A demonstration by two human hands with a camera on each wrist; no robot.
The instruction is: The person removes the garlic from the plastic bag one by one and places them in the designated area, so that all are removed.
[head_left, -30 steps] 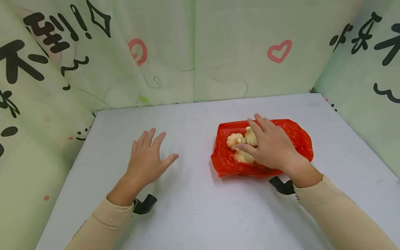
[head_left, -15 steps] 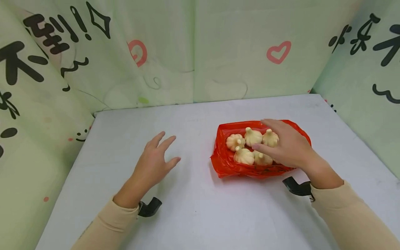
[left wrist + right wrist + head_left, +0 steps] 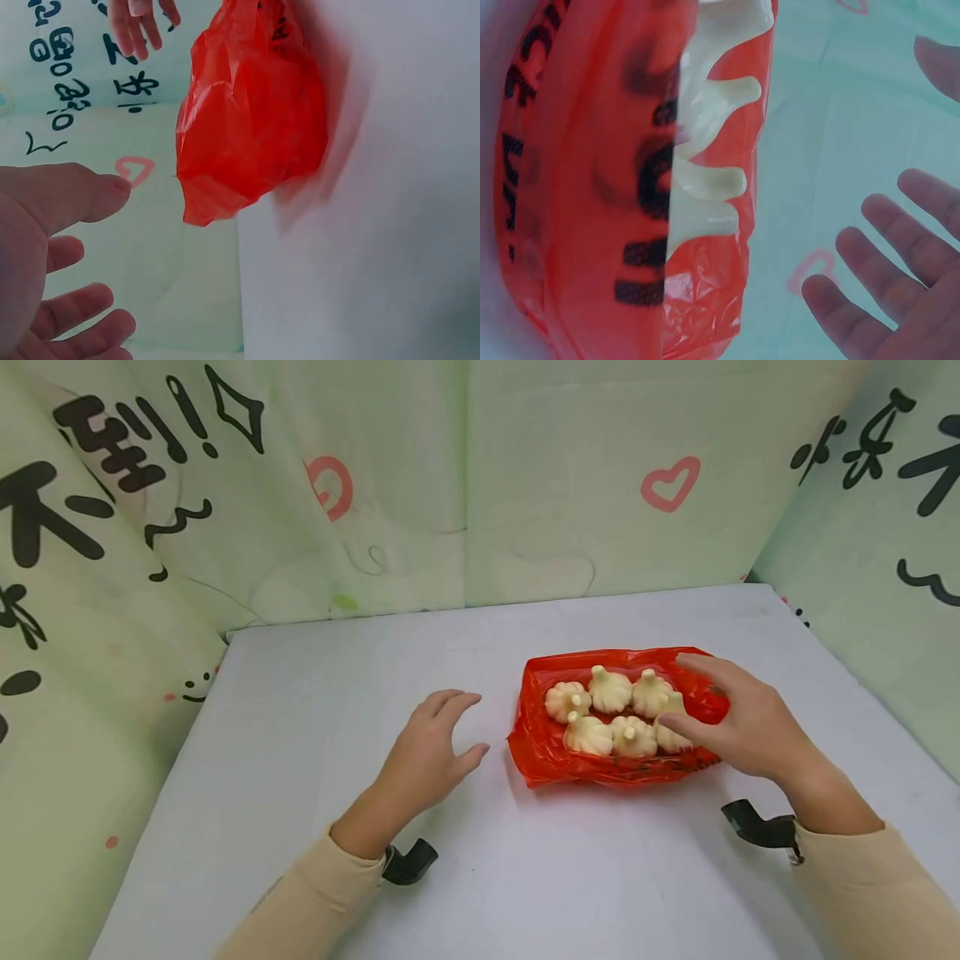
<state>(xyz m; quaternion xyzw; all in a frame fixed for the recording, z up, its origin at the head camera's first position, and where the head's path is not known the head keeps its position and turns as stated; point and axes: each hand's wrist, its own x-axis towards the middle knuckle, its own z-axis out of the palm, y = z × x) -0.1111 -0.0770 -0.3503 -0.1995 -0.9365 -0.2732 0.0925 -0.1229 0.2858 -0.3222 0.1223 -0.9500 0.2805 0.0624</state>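
Several pale garlic bulbs (image 3: 588,735) sit in two rows inside a red plastic bag (image 3: 551,768) whose top lies open on the table. My right hand (image 3: 757,727) hovers over the bag's right end with fingers spread and nothing held; it hides part of that end. In the right wrist view, garlic stems (image 3: 724,180) stick up past the bag's printed side (image 3: 592,187). To the left of the bag, my left hand (image 3: 423,760) is held above the table, fingers relaxed and apart from the bag. The left wrist view shows the bag's crumpled left end (image 3: 251,120).
A white table (image 3: 322,677) carries the bag on its right half. Pale green printed curtains (image 3: 555,485) stand behind the table and along both sides. A black wrist mount (image 3: 408,862) juts from the left sleeve, another mount (image 3: 757,825) from the right.
My right hand has drawn rightward from over the garlic bulbs, uncovering more of them. My left hand has moved right, closer to the bag, and its fingers have turned toward it.
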